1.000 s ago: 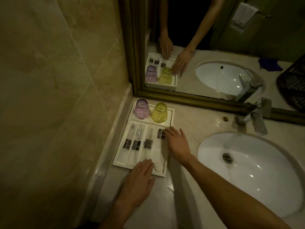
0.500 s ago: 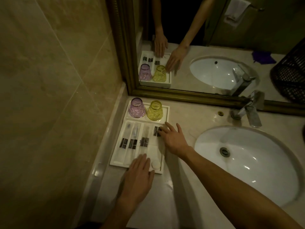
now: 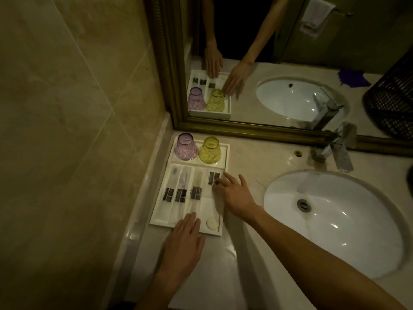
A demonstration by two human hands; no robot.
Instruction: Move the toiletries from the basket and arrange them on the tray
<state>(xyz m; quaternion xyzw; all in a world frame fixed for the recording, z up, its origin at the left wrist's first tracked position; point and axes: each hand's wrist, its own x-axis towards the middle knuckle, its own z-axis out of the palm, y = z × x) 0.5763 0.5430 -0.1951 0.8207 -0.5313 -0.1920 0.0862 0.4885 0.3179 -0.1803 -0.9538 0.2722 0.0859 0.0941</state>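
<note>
A white tray [image 3: 226, 153] lies in the counter's left corner by the mirror. Three long wrapped toiletry packets [image 3: 182, 193] with dark labels lie side by side in it, and a shorter packet [image 3: 213, 177] sits at the right. A small round soap [image 3: 211, 223] rests at the tray's near right. My right hand [image 3: 235, 195] lies flat on the tray's right edge, fingertips touching the short packet. My left hand [image 3: 183, 245] rests flat on the tray's near edge, fingers apart. The dark basket [image 3: 393, 97] appears only as a mirror reflection at far right.
A purple cup [image 3: 186, 147] and a yellow cup [image 3: 210, 150] stand upside down at the tray's back. A white sink [image 3: 335, 220] with a chrome tap [image 3: 339, 148] lies to the right. The gold-framed mirror [image 3: 257, 130] and tiled wall [image 3: 67, 130] close off the back and left.
My right hand has slid slightly onto the short packet at the tray's right. The camera view shifted a little; my left hand stays on the tray's near edge.
</note>
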